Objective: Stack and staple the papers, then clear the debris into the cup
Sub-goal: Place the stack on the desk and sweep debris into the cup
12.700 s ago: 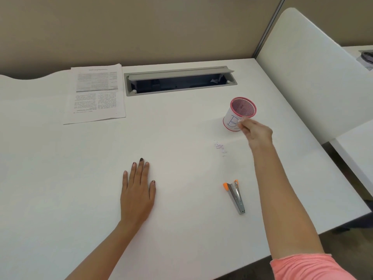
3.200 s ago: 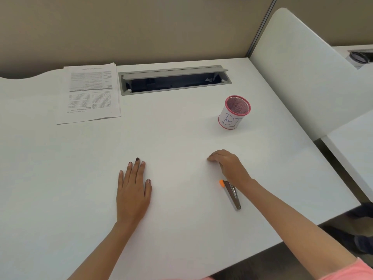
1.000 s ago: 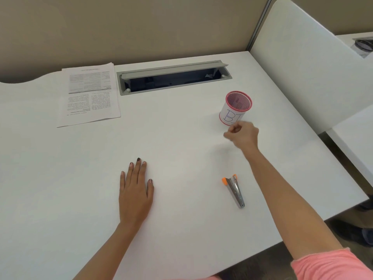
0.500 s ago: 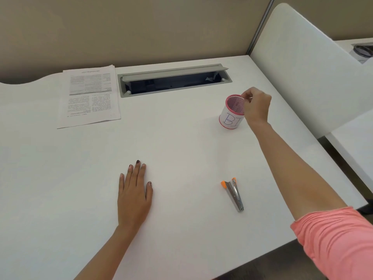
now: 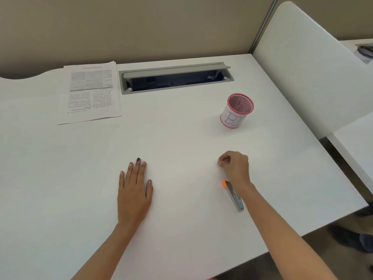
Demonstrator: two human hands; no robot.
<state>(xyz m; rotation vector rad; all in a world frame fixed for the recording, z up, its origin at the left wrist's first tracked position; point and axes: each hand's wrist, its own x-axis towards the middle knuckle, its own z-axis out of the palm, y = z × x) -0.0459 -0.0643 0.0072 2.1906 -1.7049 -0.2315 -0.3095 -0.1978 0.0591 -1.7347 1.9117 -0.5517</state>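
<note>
The stack of printed papers [image 5: 90,93] lies at the back left of the white desk [image 5: 181,142]. A pink mesh cup [image 5: 237,111] with a white label stands upright at the right. My left hand [image 5: 134,187] rests flat on the desk, fingers apart. My right hand [image 5: 235,166] hovers low over the desk in front of the cup, fingertips pinched together; I cannot tell if anything is between them. Just below that wrist lies the grey stapler [image 5: 233,195] with its orange tip, partly hidden by my forearm. No debris shows on the desk.
A grey cable tray [image 5: 175,78] with its lid raised is set into the desk's back edge. A white partition panel [image 5: 310,63] stands on the right. The desk's right corner [image 5: 361,205] drops off to the floor beside a second desk.
My right hand has come back from the cup's rim toward me and now sits low near the stapler, pinched. The left hand has stayed flat in place.
</note>
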